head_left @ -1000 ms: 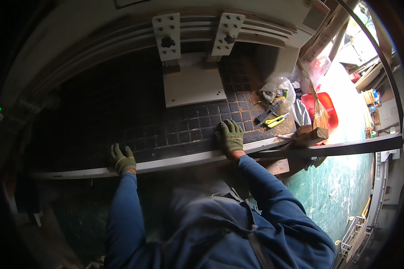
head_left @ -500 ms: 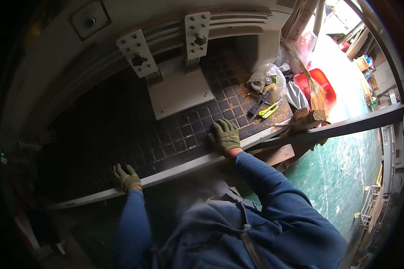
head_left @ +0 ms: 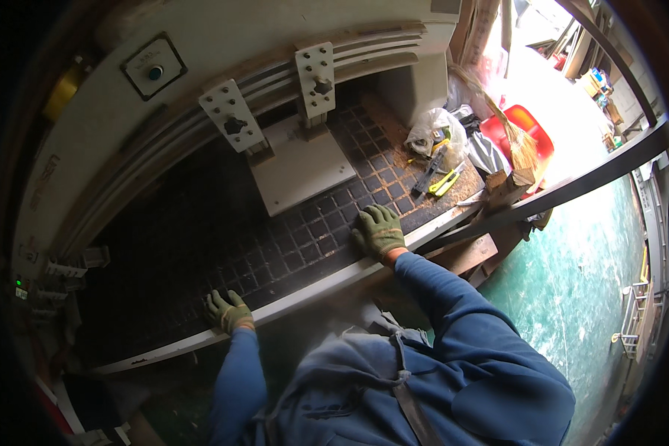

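Both my hands wear green work gloves and rest at the near edge of a machine's dark gridded bed (head_left: pixel 293 241). My left hand (head_left: pixel 230 312) lies on the bed by its pale front rail (head_left: pixel 297 303), fingers spread and holding nothing. Farther right, my right hand (head_left: pixel 380 230) leans flat on the grid, also with fingers apart. Beyond the hands a flat white plate (head_left: pixel 301 167) hangs over the bed from two bolted brackets (head_left: pixel 233 119) with black star knobs. Right of my right hand lie a yellow-green cutter knife (head_left: pixel 444 183) and a dark tool (head_left: pixel 430 171) among sawdust.
A crumpled clear plastic bag (head_left: pixel 440 130) sits at the bed's right end. Past it stand a red dustpan-like container (head_left: pixel 539 137) and a straw broom (head_left: pixel 522 149). A dark metal beam (head_left: pixel 565 184) crosses above the green floor (head_left: pixel 572 267). A round button (head_left: pixel 155 72) is on the machine's housing.
The view has shifted and brightened, showing more of the machine's left side. My hands stay on the bed edge with fingers spread; nothing has been picked up.
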Tool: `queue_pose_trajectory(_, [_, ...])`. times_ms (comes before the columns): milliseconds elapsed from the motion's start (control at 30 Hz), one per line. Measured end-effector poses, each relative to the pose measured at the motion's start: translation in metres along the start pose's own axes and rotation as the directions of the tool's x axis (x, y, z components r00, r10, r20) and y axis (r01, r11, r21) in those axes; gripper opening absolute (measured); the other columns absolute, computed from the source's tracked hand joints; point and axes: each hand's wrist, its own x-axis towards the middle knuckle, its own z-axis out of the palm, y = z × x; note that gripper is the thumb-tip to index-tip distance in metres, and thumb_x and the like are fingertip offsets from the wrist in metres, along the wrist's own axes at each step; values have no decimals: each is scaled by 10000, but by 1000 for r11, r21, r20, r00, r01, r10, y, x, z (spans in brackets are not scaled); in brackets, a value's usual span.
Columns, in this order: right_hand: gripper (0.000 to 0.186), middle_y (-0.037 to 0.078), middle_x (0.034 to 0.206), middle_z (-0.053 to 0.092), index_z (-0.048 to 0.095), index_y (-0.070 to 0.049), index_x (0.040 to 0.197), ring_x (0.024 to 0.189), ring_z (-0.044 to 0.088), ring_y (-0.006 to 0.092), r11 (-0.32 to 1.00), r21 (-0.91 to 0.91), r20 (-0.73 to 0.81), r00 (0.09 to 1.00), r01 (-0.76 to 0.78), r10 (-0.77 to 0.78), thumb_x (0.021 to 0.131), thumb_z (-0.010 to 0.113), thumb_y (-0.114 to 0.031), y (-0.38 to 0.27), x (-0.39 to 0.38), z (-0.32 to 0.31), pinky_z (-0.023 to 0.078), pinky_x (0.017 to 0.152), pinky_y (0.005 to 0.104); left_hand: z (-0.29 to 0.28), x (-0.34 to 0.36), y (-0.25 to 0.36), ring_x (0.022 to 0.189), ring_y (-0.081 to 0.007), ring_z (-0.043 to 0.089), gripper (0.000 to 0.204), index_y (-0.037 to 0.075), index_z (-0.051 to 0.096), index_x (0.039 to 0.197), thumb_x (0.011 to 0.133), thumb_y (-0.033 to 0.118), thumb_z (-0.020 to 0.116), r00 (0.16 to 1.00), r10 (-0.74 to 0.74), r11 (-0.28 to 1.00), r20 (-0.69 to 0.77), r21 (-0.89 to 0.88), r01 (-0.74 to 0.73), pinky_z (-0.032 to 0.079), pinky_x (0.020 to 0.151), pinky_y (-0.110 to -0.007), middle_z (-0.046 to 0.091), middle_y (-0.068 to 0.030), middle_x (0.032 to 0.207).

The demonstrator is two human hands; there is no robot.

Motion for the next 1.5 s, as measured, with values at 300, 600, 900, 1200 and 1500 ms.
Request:
queue_pose_trajectory(300, [549, 159, 1404, 597, 638, -93, 1332, 1396, 501, 367, 1000, 21, 26, 1000, -16, 15, 920, 718, -448, -2, 0, 0, 344, 1211, 521, 4, -2, -2, 1488, -383, 419, 550, 112, 590, 1471, 1035, 448, 583, 1000, -18, 1000, -11, 5, 18, 297, 1264, -545, 504, -151, 1584])
queue_pose_trajectory(600, [547, 163, 1415, 595, 634, -96, 1341, 1398, 499, 370, 1000, -5, 5, 1000, -13, 13, 925, 719, -442, -1, -4, 1, 345, 1203, 519, -4, -2, 2, 1514, -372, 383, 571, 80, 579, 1477, 1024, 428, 596, 1000, -21, 999, 12, -37, 21, 272, 1290, -529, 494, -166, 1591])
queue_pose_trajectory(900, [535, 158, 1407, 586, 617, -111, 1338, 1380, 500, 381, 1000, 1, -6, 1000, 3, -3, 913, 736, -412, 0, -3, 2, 353, 1188, 526, -1, -4, 0, 1518, -380, 379, 553, 68, 592, 1448, 1027, 427, 597, 999, -26, 996, -23, -87, 24, 289, 1278, -533, 506, -158, 1577])
queue_pose_trajectory(1200, [527, 153, 1400, 579, 601, -116, 1332, 1367, 504, 382, 1000, -1, -8, 1000, 24, -24, 902, 739, -387, -1, -3, 1, 357, 1178, 536, 8, -2, -7, 1496, -393, 407, 548, 77, 613, 1428, 1010, 430, 611, 998, 0, 996, -69, -88, -6, 306, 1266, -546, 518, -159, 1562])
queue_pose_trajectory(1500, [514, 138, 1405, 585, 607, -113, 1332, 1384, 501, 358, 1000, -20, 6, 1000, 17, -17, 917, 720, -396, -3, -1, -2, 355, 1191, 515, 11, -3, -9, 1479, -386, 429, 531, 91, 633, 1411, 996, 422, 623, 994, 17, 998, -107, -58, -24, 305, 1263, -543, 537, -159, 1545])
